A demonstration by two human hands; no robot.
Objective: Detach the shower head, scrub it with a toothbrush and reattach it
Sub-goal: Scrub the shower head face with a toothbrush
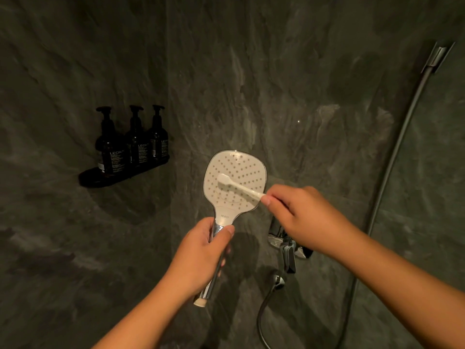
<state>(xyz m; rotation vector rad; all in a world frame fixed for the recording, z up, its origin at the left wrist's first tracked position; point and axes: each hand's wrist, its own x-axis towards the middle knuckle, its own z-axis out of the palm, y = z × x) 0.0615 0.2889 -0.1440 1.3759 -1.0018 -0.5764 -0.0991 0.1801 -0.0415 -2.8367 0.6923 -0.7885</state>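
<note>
A white square shower head (249,170) with a chrome handle is held upright in front of me, its dotted nozzle face toward the camera. My left hand (201,250) grips the chrome handle just below the word SELECT. The handle's lower end is bare, with no hose on it. My right hand (299,215) pinches the end of a white toothbrush (239,186). The brush head lies against the left part of the nozzle face.
Three dark pump bottles (133,144) stand on a black wall shelf (95,180) at the left. A chrome mixer valve (286,245) sits on the stone wall behind my right hand, with the hose (264,306) hanging below. A chrome rail (397,152) runs down the right.
</note>
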